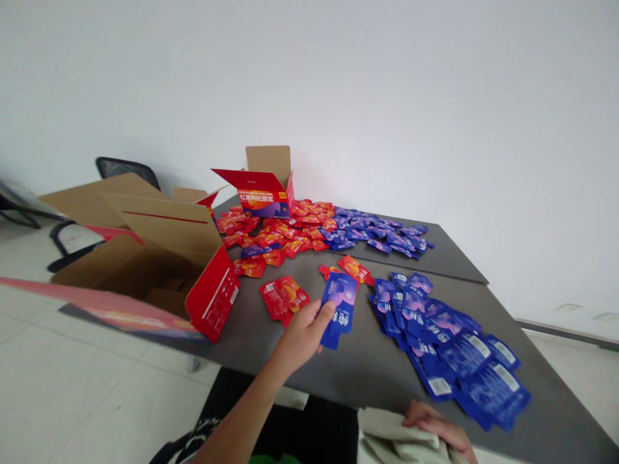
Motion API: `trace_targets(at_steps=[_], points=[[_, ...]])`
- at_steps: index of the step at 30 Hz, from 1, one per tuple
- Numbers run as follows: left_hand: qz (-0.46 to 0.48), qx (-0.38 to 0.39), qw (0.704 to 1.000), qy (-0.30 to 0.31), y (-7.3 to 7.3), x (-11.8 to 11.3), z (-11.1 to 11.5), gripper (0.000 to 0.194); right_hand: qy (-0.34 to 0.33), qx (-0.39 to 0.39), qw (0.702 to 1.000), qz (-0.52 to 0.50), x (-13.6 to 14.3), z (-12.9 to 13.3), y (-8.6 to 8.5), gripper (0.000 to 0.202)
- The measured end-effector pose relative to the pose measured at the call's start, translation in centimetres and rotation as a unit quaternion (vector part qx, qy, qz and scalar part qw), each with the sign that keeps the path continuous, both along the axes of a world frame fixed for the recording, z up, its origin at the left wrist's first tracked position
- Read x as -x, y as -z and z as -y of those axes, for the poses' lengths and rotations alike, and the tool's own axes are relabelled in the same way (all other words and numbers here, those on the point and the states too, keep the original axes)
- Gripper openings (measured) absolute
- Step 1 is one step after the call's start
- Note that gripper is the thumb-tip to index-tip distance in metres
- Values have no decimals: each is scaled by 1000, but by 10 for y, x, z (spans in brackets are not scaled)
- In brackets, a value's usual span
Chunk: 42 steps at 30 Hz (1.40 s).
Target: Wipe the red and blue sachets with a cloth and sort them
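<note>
It looks like a packing room, with open cartons (206, 290) and heaped blue pouches (442, 338) on a grey table (365, 370).

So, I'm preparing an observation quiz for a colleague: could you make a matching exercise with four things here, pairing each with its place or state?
1. left hand
2. right hand
3. red-and-blue printed cardboard box
4. black mesh-backed chair

A. touching pale, rumpled fabric
B. off the table, partly hidden by brown cardboard flaps
C. at the far side of the dark grey table, beside flat red pouches
D. gripping at least one flat blue pouch

Pairs: 1-D, 2-A, 3-C, 4-B
</note>
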<state>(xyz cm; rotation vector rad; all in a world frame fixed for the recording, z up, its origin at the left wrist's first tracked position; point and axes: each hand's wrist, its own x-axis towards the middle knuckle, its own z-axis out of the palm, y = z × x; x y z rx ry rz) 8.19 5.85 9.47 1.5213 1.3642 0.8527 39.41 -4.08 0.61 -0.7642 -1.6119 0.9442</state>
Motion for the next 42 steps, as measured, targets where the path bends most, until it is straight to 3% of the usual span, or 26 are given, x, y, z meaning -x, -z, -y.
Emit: trace_targets(at_steps=[3, 6, 11, 15, 19, 24, 27, 31, 33, 36, 42], points=[[115, 96, 988, 45, 29, -4, 36, 56, 36, -16, 999, -19, 6, 9, -4, 34], [75, 108, 990, 43, 46, 2, 49, 55, 68, 17, 997, -31, 15, 19, -4, 30], [-119, 32, 991, 46, 46, 10, 45, 41, 152, 65, 984, -64, 27, 30, -4, 31], [-175, 20, 982, 64, 42, 14, 40, 31, 133, 48, 989, -41, 22, 23, -2, 29], [-209, 22, 974, 90, 48, 25, 52, 27, 115, 44, 992, -38, 17, 16, 0, 29], [-243, -132, 960, 40, 60, 24, 85, 49, 119, 61, 989, -58, 22, 18, -1, 30], [-250, -240, 934, 89, 58, 10, 89, 51, 149, 66, 985, -63, 23, 20, 1, 29], [-254, -294, 912, 133, 40, -10, 55, 42, 180, 69, 980, -45, 23, 20, 1, 31], [-250, -299, 912, 128, 30, -20, 23, 32, 178, 58, 982, -34, 23, 19, 0, 32], [-275, -285, 910, 126, 19, -39, -35, 35, 168, 47, 984, -16, 24, 18, -3, 30], [-320, -277, 886, 188, 16, -88, -138, 46, 153, 25, 988, 0, 21, 19, 0, 30]])
